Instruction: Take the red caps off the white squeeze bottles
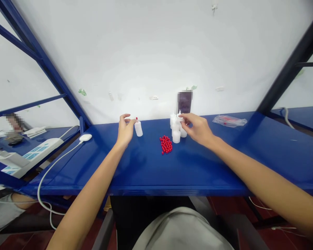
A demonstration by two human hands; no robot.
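Note:
A small white squeeze bottle with a red tip [138, 128] stands slightly tilted on the blue table. My left hand [125, 131] is just left of it, thumb and fingers apart, the thumb close to the bottle's top; whether they touch I cannot tell. Farther right, several white bottles [176, 136] stand in a tight cluster. My right hand [198, 127] reaches into this group, thumb and fingers closed round the upper part of one white bottle [179, 114]. Between the hands lies a pile of small red caps [166, 145].
A dark phone-like slab [184, 101] leans against the wall behind the bottles. At the right lies a clear plastic bag [229, 121] with something red inside. A white puck-like device [85, 137] with a cable and a power strip [39, 152] are at the left. Another person's arm [22, 200] shows lower left.

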